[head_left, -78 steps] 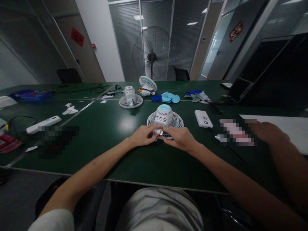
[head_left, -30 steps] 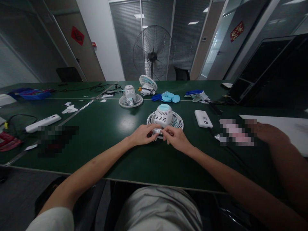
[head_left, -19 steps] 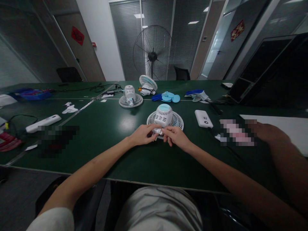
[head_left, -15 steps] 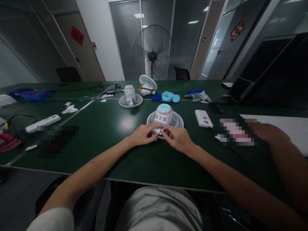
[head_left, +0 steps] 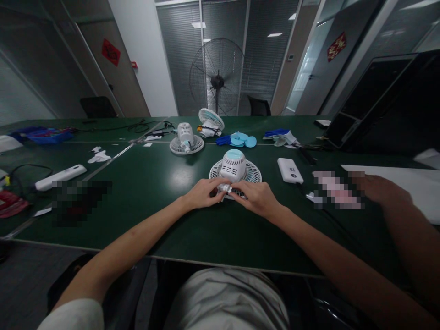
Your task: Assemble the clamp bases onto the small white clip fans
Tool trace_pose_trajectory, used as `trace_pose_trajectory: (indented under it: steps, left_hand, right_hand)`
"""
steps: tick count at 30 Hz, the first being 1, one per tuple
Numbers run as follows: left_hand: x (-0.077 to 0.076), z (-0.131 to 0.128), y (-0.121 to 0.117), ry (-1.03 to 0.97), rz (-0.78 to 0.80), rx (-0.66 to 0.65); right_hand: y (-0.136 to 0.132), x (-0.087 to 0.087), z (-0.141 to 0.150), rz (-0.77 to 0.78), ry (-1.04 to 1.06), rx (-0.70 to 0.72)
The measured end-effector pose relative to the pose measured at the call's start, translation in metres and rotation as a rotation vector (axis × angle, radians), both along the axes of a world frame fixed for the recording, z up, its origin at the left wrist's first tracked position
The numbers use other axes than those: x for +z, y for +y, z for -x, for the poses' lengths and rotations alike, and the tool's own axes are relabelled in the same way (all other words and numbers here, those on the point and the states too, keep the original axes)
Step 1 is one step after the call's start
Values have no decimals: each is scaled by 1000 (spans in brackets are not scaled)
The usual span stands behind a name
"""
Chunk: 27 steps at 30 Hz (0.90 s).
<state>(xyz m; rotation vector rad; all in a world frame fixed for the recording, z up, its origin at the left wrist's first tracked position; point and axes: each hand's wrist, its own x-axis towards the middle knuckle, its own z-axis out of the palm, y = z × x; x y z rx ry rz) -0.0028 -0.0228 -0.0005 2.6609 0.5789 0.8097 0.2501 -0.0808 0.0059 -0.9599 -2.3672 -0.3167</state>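
A small white fan (head_left: 234,166) lies face down on its round grille in front of me, its slotted motor housing with a light blue cap pointing up. At its near side is a small white neck piece (head_left: 225,188), partly covered by my fingers. My left hand (head_left: 203,193) pinches this piece from the left, thumb and fingers closed. From the right, my right hand (head_left: 258,198) has its thumb and fingertips closed on the same piece. The fine detail between the fingertips is too small to make out.
Behind stand two more small fans, one face down (head_left: 186,137) and one tilted (head_left: 210,123), with light blue discs (head_left: 243,139) and gloves (head_left: 280,134) nearby. A white power bank (head_left: 290,171) lies right. Another person's hand (head_left: 385,188) is at far right. A white device (head_left: 61,178) lies left.
My right fingers have shifted slightly on the white neck piece and look straighter. The left hand and the fan stay almost where they were.
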Motion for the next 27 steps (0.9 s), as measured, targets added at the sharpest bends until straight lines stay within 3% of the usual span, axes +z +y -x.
trace_pose_trajectory:
  steps: [9,15,17,19,24,27]
  left_hand:
    - [-1,0,0,13,-2,12]
    - [-1,0,0,12,-20,19]
    - [0,0,0,15,-21,16]
    - [0,0,0,19,-22,12]
    - [0,1,1,4,-35,6]
    - [-1,1,1,-3,-37,5]
  right_hand:
    - [-4,0,7,263,235,1]
    - [1,-1,21,884,685,33]
    - [2,-1,22,986,711,40]
    - [1,0,21,906,643,22]
    - [-5,5,10,321,268,-66]
    - [-5,7,3,140,66,-32]
